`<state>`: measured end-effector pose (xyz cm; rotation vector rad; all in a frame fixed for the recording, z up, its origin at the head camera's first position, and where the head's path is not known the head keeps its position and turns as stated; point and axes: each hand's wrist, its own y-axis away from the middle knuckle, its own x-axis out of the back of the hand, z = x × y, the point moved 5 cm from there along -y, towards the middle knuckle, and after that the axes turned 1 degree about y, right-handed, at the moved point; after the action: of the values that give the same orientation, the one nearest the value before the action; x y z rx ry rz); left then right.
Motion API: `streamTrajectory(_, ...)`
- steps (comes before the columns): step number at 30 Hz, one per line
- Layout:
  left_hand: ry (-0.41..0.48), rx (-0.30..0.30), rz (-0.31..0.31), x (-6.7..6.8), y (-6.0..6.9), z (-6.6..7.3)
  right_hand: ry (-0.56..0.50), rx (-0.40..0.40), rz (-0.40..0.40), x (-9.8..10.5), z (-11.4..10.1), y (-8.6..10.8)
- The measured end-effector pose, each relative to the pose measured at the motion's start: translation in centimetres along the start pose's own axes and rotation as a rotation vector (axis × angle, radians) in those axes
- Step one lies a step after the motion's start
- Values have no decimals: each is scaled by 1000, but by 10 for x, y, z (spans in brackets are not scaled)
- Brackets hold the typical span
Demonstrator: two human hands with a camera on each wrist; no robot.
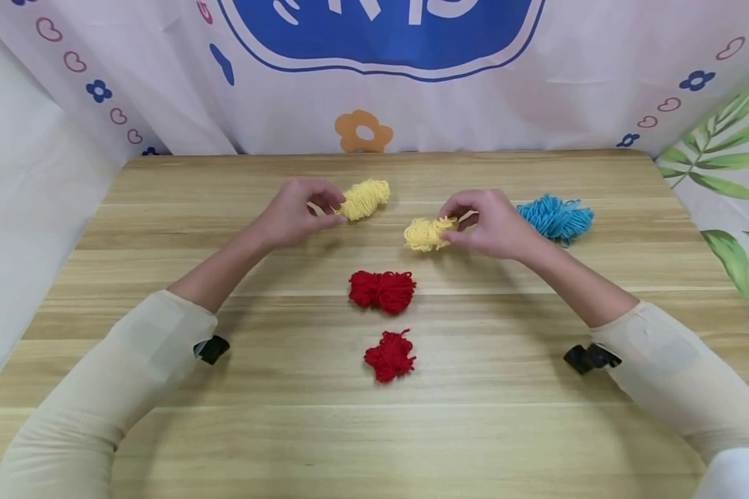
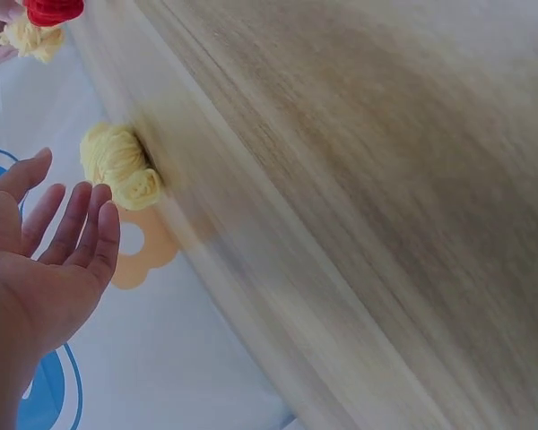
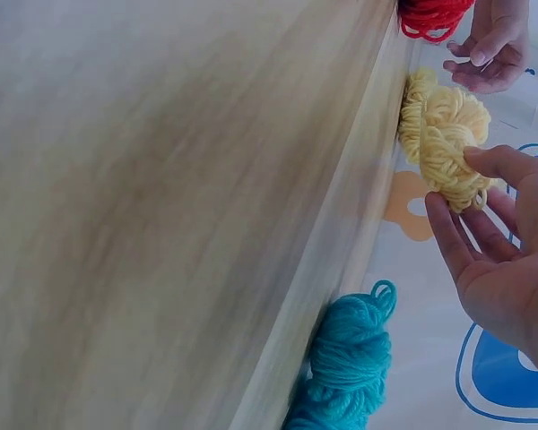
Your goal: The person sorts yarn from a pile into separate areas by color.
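My right hand (image 1: 489, 225) pinches a small yellow yarn bundle (image 1: 423, 235) between thumb and fingers, slightly right of the table's middle. The right wrist view shows the thumb on one side of this bundle and fingertips on the other. A second yellow yarn skein (image 1: 366, 199) lies farther back on the table, to the left. Beside its left end is my left hand (image 1: 299, 211). In the left wrist view that hand's fingers are spread and loosely bent, with a small gap to the yellow skein (image 2: 117, 166).
A red yarn skein (image 1: 383, 291) lies mid-table, with a smaller red bundle (image 1: 390, 357) nearer to me. Behind my right hand sits a blue yarn skein (image 1: 555, 218). A printed cloth (image 1: 287, 111) hangs along the back edge of the wooden table (image 1: 374, 443).
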<state>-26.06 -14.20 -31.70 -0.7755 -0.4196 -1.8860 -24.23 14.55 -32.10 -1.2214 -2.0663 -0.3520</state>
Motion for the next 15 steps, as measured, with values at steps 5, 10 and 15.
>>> streamTrajectory(5,6,-3,-11,-1,2,-1,8,-66,17,0,3,-6)
streamTrajectory(10,12,0,-14,-1,4,-1,4,-88,28,-2,6,-11)
streamTrajectory(15,10,-1,-8,-2,5,-2,-20,-86,30,-5,8,-17)
